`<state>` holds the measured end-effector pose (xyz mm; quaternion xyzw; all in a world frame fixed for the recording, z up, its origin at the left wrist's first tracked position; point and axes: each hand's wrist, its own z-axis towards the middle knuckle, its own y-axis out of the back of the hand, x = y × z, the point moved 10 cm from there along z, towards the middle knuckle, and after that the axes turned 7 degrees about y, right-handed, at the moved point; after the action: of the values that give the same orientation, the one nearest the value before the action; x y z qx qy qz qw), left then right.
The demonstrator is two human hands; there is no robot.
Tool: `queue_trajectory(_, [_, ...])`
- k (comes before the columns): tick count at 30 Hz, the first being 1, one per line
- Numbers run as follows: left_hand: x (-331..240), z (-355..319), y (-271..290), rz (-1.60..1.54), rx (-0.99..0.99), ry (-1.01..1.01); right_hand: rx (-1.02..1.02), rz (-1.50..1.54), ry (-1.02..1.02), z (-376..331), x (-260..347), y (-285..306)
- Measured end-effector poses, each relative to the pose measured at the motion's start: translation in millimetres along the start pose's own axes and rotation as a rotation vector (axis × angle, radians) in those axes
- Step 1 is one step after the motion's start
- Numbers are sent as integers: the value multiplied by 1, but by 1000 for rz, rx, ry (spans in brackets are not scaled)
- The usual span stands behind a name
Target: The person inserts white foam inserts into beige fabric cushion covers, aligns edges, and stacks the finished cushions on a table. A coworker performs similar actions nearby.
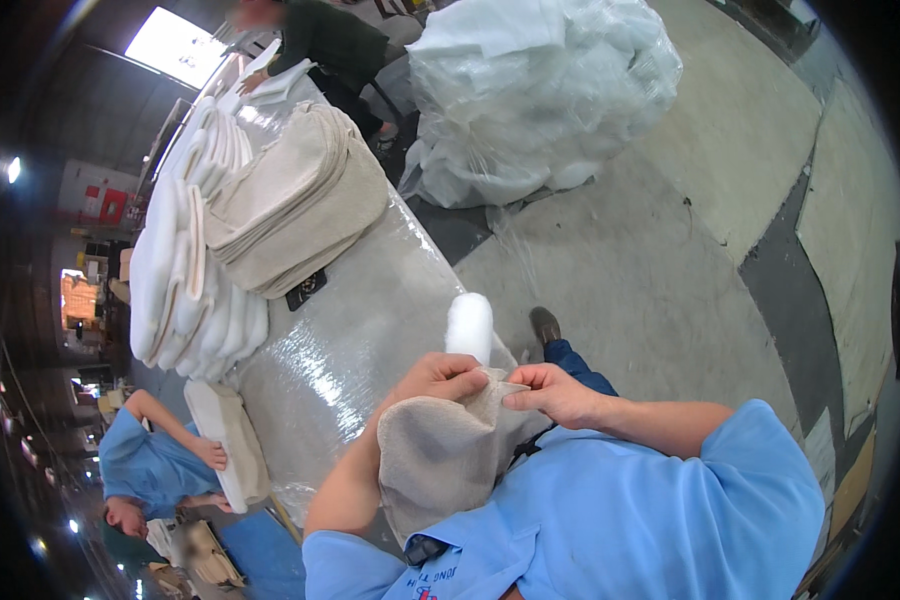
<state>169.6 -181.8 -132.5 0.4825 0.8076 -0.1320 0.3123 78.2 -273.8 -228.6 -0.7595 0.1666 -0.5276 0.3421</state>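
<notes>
Both hands meet over a beige cloth cover (435, 460) near the table's edge. Left hand (438, 380) fingers are curled, with the thumb pressing the cloth's rim; the right hand (560, 392) pinches the same rim between thumb and fingers, just beside it. Neither is spread wide. The cover hangs against the person's front, and a rounded white padding piece (469, 328) sticks out just beyond the fingers; how much of it lies within the cloth cannot be told. This cover looks only partly worked, with its rim being handled and padding exposed. A stack of beige cloth pieces (305, 195) and a heap of white padding (175, 290) seem left to do. Shiny tabletop (360, 310) stretches between hands and stack, giving room leftward. Beyond the table's right edge, floor (640, 270) opens out, with a big plastic-wrapped bundle (550, 95) farther off.
</notes>
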Motion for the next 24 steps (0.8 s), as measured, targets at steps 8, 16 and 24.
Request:
queue_trajectory(8, [36,10,6,-296,77,-84,181,-35,-128,5,2,-26])
queue_trajectory(16, [32,16,17,-405,80,-130,35,-957,108,14,68,-5])
queue_trajectory(24, [32,25,9,-668,122,-157,228,-1371,434,55,112,-16])
